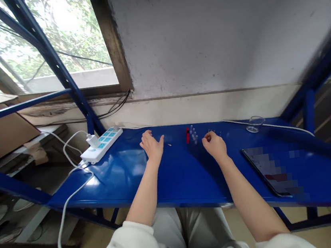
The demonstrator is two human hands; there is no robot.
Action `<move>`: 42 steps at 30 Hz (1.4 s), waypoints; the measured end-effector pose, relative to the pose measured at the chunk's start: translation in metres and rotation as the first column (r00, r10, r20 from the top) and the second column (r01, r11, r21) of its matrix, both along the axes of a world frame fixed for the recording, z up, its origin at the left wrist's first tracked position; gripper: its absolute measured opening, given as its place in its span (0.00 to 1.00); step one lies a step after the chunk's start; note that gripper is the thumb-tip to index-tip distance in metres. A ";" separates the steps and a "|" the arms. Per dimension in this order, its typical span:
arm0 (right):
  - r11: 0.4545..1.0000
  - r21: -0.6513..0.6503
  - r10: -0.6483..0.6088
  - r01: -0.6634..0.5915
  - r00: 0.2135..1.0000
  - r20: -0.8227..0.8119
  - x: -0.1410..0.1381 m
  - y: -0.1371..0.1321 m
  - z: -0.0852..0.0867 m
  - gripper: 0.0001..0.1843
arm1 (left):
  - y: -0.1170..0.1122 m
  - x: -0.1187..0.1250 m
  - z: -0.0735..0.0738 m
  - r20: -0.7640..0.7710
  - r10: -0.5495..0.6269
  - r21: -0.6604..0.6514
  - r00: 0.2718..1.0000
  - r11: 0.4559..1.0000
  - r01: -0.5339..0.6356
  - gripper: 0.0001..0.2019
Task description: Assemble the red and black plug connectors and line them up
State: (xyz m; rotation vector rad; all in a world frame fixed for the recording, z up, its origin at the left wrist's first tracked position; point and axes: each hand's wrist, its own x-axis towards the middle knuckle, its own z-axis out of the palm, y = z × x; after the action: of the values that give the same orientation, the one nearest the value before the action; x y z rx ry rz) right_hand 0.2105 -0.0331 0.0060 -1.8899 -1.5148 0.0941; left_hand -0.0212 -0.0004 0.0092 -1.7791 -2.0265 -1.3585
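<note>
My left hand (152, 146) is over the left half of the blue tabletop (180, 174), thumb and fingers apart, holding nothing. A small pale scrap (169, 144) lies just right of its thumb. My right hand (215, 145) is closed in a pinch; whatever its fingertips hold, if anything, is hidden. Just left of that hand stands a cluster of small clear plastic pieces (194, 135), beside a narrow red piece (188, 135). Several tiny dark bits (218, 132) show behind my right hand, too small to name.
A white power strip (101, 144) with a plugged-in adapter and cables sits at the left end. A clear glass cup (255, 124) is at the back right, near a white cable (286, 127). A dark tablet or phone (266, 172) lies at the right. Blue frame posts flank the table.
</note>
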 end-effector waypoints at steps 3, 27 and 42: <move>0.988 -0.148 0.050 -0.047 0.998 0.023 0.004 0.006 -0.009 0.13 | -0.009 0.019 -0.001 -0.060 -0.235 0.145 0.970 0.959 0.241 0.18; 0.988 -0.140 0.083 -0.064 0.988 0.130 -0.005 0.023 -0.036 0.12 | -0.005 0.058 -0.028 -0.304 -0.572 -0.193 0.762 0.820 0.538 0.10; 0.989 -0.040 0.147 -0.143 0.981 0.124 -0.013 0.023 -0.033 0.07 | -0.009 0.051 -0.020 -0.027 -0.588 0.106 0.808 0.802 0.587 0.06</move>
State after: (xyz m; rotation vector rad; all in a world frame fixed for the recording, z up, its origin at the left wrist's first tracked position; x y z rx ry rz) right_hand 0.1977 -0.0101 -0.0273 -1.8378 -1.7460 0.0648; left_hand 0.0302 -0.0091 -0.0109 -2.4715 -1.3958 -1.5722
